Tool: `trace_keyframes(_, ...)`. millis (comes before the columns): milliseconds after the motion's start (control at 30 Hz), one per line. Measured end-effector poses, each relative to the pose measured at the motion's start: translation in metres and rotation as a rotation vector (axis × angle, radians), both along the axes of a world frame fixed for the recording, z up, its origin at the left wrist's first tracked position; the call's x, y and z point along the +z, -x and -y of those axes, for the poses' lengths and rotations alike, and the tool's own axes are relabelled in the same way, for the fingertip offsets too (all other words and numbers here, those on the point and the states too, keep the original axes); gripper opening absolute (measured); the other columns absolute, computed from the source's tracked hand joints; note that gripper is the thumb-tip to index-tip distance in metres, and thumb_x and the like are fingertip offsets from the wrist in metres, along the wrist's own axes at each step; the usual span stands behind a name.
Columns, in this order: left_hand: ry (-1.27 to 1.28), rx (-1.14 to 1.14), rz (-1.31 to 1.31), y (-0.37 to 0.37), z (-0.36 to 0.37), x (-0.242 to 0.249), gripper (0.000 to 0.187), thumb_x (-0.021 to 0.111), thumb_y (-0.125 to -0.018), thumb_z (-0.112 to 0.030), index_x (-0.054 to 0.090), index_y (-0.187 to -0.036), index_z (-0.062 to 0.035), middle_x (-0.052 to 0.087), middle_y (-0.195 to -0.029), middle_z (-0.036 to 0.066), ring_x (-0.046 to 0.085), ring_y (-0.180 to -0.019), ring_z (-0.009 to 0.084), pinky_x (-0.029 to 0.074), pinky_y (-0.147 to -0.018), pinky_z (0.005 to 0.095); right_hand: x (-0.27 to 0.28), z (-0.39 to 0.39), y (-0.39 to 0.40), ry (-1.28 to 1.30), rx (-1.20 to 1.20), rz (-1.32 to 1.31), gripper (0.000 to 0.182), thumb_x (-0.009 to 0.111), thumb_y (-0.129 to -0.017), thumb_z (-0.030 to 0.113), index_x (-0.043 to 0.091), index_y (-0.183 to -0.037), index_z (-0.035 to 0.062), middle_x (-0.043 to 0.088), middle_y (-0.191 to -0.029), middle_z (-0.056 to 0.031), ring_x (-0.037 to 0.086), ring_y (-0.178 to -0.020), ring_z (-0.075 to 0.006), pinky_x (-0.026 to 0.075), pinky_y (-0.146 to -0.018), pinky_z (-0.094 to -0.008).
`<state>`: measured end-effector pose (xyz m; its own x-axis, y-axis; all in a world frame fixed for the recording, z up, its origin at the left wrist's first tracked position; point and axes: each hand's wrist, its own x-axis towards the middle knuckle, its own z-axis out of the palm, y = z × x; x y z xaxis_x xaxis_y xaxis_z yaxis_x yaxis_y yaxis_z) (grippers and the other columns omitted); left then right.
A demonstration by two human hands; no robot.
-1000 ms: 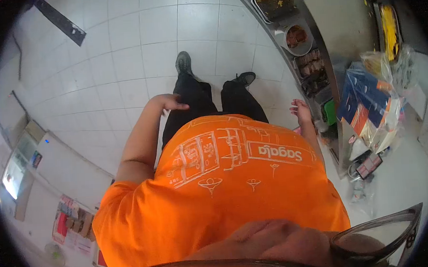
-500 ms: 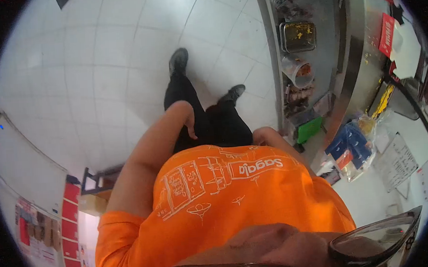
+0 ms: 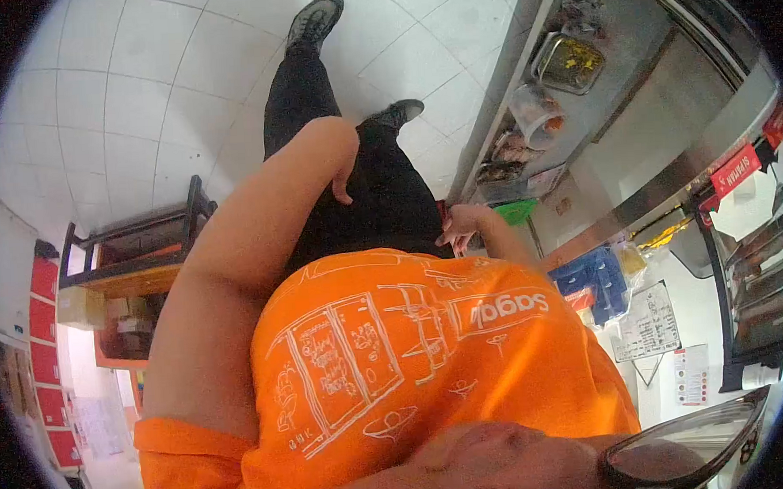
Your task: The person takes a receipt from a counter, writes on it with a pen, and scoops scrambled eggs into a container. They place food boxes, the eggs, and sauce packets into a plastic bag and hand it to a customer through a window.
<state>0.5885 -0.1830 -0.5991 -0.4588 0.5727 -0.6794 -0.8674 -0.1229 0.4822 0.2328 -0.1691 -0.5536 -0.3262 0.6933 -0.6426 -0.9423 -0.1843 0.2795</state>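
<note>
My left hand (image 3: pixel 343 163) hangs in front of my dark trousers (image 3: pixel 313 102), by the thigh. Its fingers point down loosely and are partly hidden behind the wrist; nothing shows in them. At the other hip, my right hand (image 3: pixel 466 226) is beside the trousers with its fingers loosely bent and a little apart. I see nothing held in it. A small reddish patch shows close to its fingers, too small to name. My orange T-shirt (image 3: pixel 432 340) with white line drawings covers the lower middle of the view.
To the right runs a metal counter with a lower shelf holding a metal tray (image 3: pixel 568 63) with yellow bits, a clear plastic tub (image 3: pixel 535 113) and a green item (image 3: pixel 515 211). Blue packaging (image 3: pixel 592 278) lies further along. On the left stands a dark-framed rack (image 3: pixel 139 249). White tiles cover the floor.
The view has turned, bringing the left rack further in and tilting the counter. My right hand now shows more fully beside the hip. My left foot is further up in view.
</note>
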Motion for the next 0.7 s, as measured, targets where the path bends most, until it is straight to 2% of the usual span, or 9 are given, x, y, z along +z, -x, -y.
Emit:
trace_keyframes(133, 0.012, -0.015, 0.124, 0.003, 0.003, 0.001, 0.092, 0.079, -0.06, -0.067, 0.057, -0.134, -0.0164, 0.049, -0.143, 0.005, 0.051, -0.125, 0.0292, 0.043, -0.102, 0.0425, 0.031, 0.026, -0.014, 0.203, -0.02, 0.076, 0.055, 0.078, -0.075, 0.048, 0.068, -0.075, -0.0061, 0.07, -0.076, -0.0161, 0.071, -0.069, -0.0219, 0.059, -0.058, -0.0308)
trace_keyframes(267, 0.491, 0.198, 0.23, 0.003, 0.001, 0.017, 0.097, 0.078, -0.063, -0.065, 0.05, -0.137, -0.0099, 0.052, -0.137, 0.016, 0.051, -0.125, 0.0327, 0.041, -0.105, 0.0428, 0.059, -0.014, 0.073, 0.691, -0.158, 0.264, 0.053, 0.066, -0.084, 0.053, 0.072, -0.085, 0.0007, 0.07, -0.077, -0.0141, 0.067, -0.066, -0.0189, 0.055, -0.062, -0.0334)
trace_keyframes(300, 0.675, 0.289, 0.272, 0.005, -0.008, 0.013, 0.1, 0.079, -0.063, -0.063, 0.045, -0.141, -0.0097, 0.053, -0.134, 0.023, 0.051, -0.124, 0.035, 0.039, -0.107, 0.0424, 0.083, -0.02, 0.082, 0.824, -0.251, 0.232, 0.044, 0.063, -0.089, 0.046, 0.07, -0.1, 0.0036, 0.07, -0.088, -0.0123, 0.066, -0.074, -0.0173, 0.054, -0.066, -0.0339)
trace_keyframes(400, 0.627, 0.438, -0.002, -0.005, -0.01, -0.035, 0.076, 0.063, -0.083, -0.057, 0.052, -0.131, 0.0011, 0.056, -0.129, 0.024, 0.054, -0.12, 0.0368, 0.043, -0.101, 0.0438, 0.153, -0.051, 0.135, 1.128, -0.976, -0.028, 0.04, 0.062, -0.092, 0.038, 0.064, -0.112, 0.003, 0.069, -0.096, -0.0098, 0.067, -0.08, -0.0178, 0.054, -0.066, -0.0327)
trace_keyframes(433, 0.673, 0.444, 0.015, -0.008, -0.023, -0.071, 0.059, 0.056, -0.091, -0.046, 0.054, -0.128, -0.0013, 0.059, -0.124, 0.023, 0.057, -0.116, 0.0361, 0.046, -0.097, 0.0437, 0.17, -0.064, 0.16, 1.204, -1.249, -0.098, 0.038, 0.061, -0.093, 0.035, 0.063, -0.115, 0.0032, 0.069, -0.097, -0.0088, 0.066, -0.078, -0.0184, 0.054, -0.066, -0.0322)
trace_keyframes(467, 0.804, 0.094, -0.018, 0.014, 0.018, 0.01, 0.049, 0.053, -0.094, -0.038, 0.055, -0.129, -0.0034, 0.063, -0.116, 0.021, 0.061, -0.107, 0.0343, 0.048, -0.092, 0.0402, 0.185, -0.082, 0.187, 1.262, -1.53, -0.152, 0.036, 0.061, -0.094, 0.031, 0.061, -0.117, 0.0033, 0.068, -0.098, -0.0079, 0.066, -0.076, -0.0189, 0.054, -0.066, -0.0317)
trace_keyframes(500, 0.831, 0.024, -0.022, 0.021, 0.032, 0.035, 0.048, 0.054, -0.094, -0.036, 0.055, -0.129, -0.0035, 0.063, -0.115, 0.021, 0.062, -0.106, 0.0338, 0.049, -0.091, 0.0396, 0.206, -0.095, 0.212, 1.402, -1.615, -0.168, 0.034, 0.06, -0.094, 0.029, 0.061, -0.116, 0.0036, 0.068, -0.096, -0.0078, 0.065, -0.074, -0.0182, 0.054, -0.067, -0.0311)
trace_keyframes(600, 0.874, 0.08, -0.049, 0.069, 0.091, 0.077, 0.044, 0.054, -0.094, -0.031, 0.055, -0.129, -0.0037, 0.064, -0.113, 0.02, 0.063, -0.103, 0.0321, 0.049, -0.09, 0.0377, 0.25, -0.135, 0.319, 1.996, -1.88, -0.21, 0.025, 0.057, -0.095, 0.024, 0.061, -0.108, 0.0036, 0.065, -0.085, -0.0063, 0.062, -0.068, -0.0151, 0.051, -0.06, -0.0285)
trace_keyframes(700, 0.984, 0.305, -0.251, 0.201, 0.165, 0.173, 0.04, 0.054, -0.095, -0.026, 0.055, -0.128, -0.0038, 0.065, -0.11, 0.019, 0.064, -0.1, 0.0305, 0.05, -0.089, 0.0359, 0.287, -0.156, 0.432, 2.634, -2.036, -0.577, 0.027, 0.051, -0.096, 0.026, 0.06, -0.108, 0.0035, 0.061, -0.083, -0.0045, 0.058, -0.066, -0.0134, 0.051, -0.06, -0.0288)
